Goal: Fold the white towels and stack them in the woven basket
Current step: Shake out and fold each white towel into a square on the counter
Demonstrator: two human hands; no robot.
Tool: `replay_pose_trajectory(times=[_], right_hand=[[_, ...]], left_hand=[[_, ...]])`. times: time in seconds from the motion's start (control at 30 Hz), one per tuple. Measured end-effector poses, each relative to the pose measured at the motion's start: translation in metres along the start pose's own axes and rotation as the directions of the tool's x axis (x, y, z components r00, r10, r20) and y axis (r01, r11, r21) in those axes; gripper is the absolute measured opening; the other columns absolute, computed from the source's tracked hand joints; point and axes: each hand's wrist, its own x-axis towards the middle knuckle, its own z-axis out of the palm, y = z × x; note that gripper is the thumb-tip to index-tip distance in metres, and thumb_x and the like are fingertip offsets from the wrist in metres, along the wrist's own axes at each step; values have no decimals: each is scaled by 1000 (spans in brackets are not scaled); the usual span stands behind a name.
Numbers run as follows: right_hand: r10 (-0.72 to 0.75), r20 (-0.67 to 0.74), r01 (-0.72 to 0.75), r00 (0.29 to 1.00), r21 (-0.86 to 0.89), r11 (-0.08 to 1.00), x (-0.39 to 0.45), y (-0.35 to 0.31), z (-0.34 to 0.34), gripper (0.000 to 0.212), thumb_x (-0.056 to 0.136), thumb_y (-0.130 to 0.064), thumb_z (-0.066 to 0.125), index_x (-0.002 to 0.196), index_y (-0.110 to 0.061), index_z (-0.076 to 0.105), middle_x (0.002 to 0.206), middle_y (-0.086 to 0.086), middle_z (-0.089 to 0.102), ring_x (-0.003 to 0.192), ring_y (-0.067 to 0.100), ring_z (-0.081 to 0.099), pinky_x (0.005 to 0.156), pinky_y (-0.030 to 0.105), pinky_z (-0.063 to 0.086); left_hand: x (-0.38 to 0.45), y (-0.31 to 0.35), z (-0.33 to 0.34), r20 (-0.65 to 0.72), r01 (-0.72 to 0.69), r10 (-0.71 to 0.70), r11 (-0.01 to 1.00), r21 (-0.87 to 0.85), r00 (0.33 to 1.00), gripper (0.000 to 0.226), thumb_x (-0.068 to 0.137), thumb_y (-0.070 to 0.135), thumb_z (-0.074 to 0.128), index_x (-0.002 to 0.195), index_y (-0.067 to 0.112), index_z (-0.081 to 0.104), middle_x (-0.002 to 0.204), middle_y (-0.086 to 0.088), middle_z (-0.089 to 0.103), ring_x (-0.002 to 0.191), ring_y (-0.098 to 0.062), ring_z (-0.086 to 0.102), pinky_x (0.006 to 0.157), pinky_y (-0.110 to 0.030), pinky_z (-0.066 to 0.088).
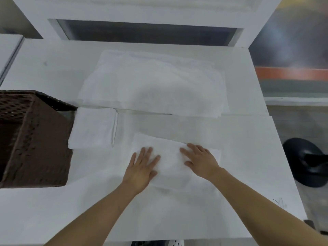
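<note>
A white towel (pixel 170 157), folded into a strip, lies on the white table in front of me. My left hand (pixel 142 167) rests flat on its left part, fingers spread. My right hand (pixel 200 160) lies flat on its right part, fingers apart. A smaller folded white towel (pixel 94 128) sits to the left, right beside the brown woven basket (pixel 35 139) at the table's left edge. A loose pile of unfolded white towels (pixel 152 84) is spread across the far middle of the table.
The white table (pixel 248 157) ends at the right, where a black round chair base (pixel 305 162) stands on the floor. A white wall panel with a dark slot (pixel 147 34) rises behind the table.
</note>
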Motion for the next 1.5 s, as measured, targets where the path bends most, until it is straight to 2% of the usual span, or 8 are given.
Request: replay_pose_trajectory(times=[0.17, 0.33, 0.47, 0.63, 0.87, 1.03, 1.3, 1.5], right_hand=[[234, 83, -236, 969, 6, 972, -40, -19, -2, 64, 103, -57, 44, 160, -35, 26, 145, 4, 43, 129, 26, 49, 97, 39, 51], [258, 140, -276, 956, 126, 953, -66, -25, 11, 60, 104, -54, 45, 159, -35, 31, 133, 3, 47, 117, 26, 60, 93, 38, 53], [275, 132, -293, 952, 155, 943, -73, -27, 17, 56, 103, -50, 48, 155, -37, 34, 131, 2, 48, 116, 26, 60, 91, 38, 53], [273, 111, -292, 956, 229, 929, -77, -23, 12, 52, 102, -50, 53, 151, -40, 41, 132, -1, 50, 121, 23, 58, 95, 38, 52], [513, -76, -168, 855, 895, 413, -67, -25, -33, 48, 99, -44, 64, 143, -28, 52, 137, -8, 58, 127, 10, 55, 111, 35, 44], [414, -44, 24, 909, 998, 53, -77, -23, -97, 59, 97, -53, 65, 149, -34, 46, 135, -10, 65, 124, 5, 61, 111, 34, 43], [243, -60, 111, 968, 973, -204, -86, -27, -187, 50, 103, -46, 58, 142, -15, 59, 133, 9, 70, 127, 27, 64, 104, 43, 51], [395, -249, 290, 884, 956, -47, -93, -34, -241, 28, 98, -15, 68, 126, -15, 68, 118, 6, 76, 109, 24, 72, 97, 36, 56]], left_hand=[[8, 15, -13, 13, 238, -238, 964, -117, 971, 60, 107, 42, 34, 162, 32, 14, 170, -8, -8, 157, -31, -7, 126, -46, 7], [7, 35, -20, 34, 374, -407, 799, -471, 913, 61, 103, 31, 53, 158, 22, 29, 161, -19, 19, 144, -38, 24, 117, -43, 28], [26, 45, -32, 177, 414, -591, 294, -862, 787, 73, 96, 20, 67, 156, 16, 26, 140, -13, 42, 128, -32, 46, 110, -41, 40], [47, 49, -44, 446, 345, -507, -285, -894, 737, 55, 83, 27, 81, 128, 8, 57, 128, -11, 67, 105, -29, 69, 95, -51, 57], [9, 94, -128, 178, 153, -155, -157, -976, 972, 40, 93, 26, 69, 130, 17, 57, 125, -3, 70, 114, -25, 69, 99, -51, 55], [-29, 119, -190, 7, 7, -1, -189, -982, 1000, 39, 104, 19, 56, 141, 27, 51, 136, 3, 66, 125, -19, 63, 102, -39, 53], [-31, 110, -272, -122, -133, -101, -112, -985, 987, 35, 102, 27, 60, 132, 13, 49, 131, -11, 64, 121, -29, 64, 100, -50, 55], [-31, 79, -324, -267, -198, -331, 226, -954, 905, 34, 98, 39, 65, 117, 13, 54, 107, -4, 72, 92, -16, 74, 85, -40, 62]])
